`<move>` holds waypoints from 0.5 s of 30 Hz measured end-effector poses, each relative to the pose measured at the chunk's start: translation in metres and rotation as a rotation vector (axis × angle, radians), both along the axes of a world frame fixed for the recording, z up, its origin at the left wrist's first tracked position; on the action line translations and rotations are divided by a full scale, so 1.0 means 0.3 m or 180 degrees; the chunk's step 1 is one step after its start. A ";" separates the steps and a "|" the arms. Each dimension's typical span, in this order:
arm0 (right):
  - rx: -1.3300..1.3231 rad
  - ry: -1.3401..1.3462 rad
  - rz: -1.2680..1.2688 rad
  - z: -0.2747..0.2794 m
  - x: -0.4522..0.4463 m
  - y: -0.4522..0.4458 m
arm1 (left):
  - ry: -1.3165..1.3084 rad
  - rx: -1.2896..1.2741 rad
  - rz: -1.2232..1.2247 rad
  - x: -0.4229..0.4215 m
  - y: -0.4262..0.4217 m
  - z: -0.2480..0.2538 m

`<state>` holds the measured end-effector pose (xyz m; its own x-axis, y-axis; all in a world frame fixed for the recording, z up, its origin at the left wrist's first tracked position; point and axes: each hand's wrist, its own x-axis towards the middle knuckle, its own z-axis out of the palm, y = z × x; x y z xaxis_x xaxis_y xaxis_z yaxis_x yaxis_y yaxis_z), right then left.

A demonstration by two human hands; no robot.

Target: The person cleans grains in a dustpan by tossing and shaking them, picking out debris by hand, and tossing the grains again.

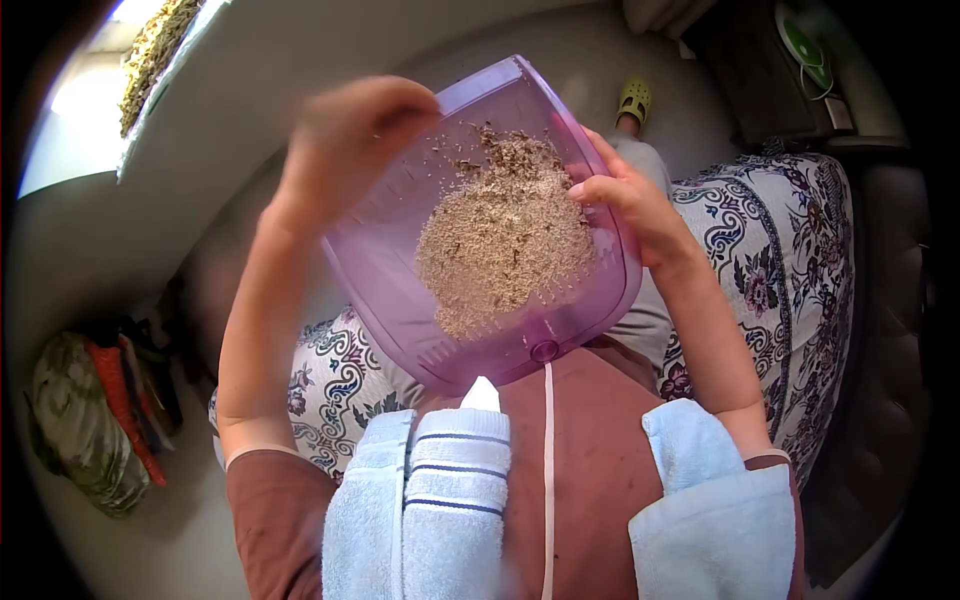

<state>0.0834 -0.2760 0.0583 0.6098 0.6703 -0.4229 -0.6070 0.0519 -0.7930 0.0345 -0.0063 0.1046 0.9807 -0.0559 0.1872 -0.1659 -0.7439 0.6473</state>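
A purple translucent plastic dustpan-shaped tray [375, 260] is tilted over my lap, holding a heap of small beige grains or seeds [510, 235] with darker bits mixed in, mostly toward its top edge. My right hand [640, 205] grips the tray's right side, thumb inside over the wall and fingers behind it. At the upper left edge of the tray is my left hand [365, 125], blurred by motion, its fingers curled together. Whatever may be between those fingertips is too small or hidden to make out.
A patterned cloth [755, 260] covers the seat beneath me. Light blue towels [455, 490] hang over my brown top. Bags [85, 420] lie on the floor at left. More dried material [155, 65] sits on a bright surface upper left. A green iron [803, 50] stands upper right.
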 end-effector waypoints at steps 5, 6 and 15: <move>0.0133 0.0143 -0.0079 -0.094 0.052 -0.045 | -0.0620 0.2467 0.1922 -0.128 0.337 -0.166; 0.0191 0.0143 -0.0142 -0.119 0.062 -0.050 | -0.0187 0.1822 0.2095 -0.187 0.362 -0.236; 0.0082 0.0164 -0.0398 -0.288 0.119 -0.063 | 0.0654 -0.5005 0.1901 -0.318 -0.194 -0.452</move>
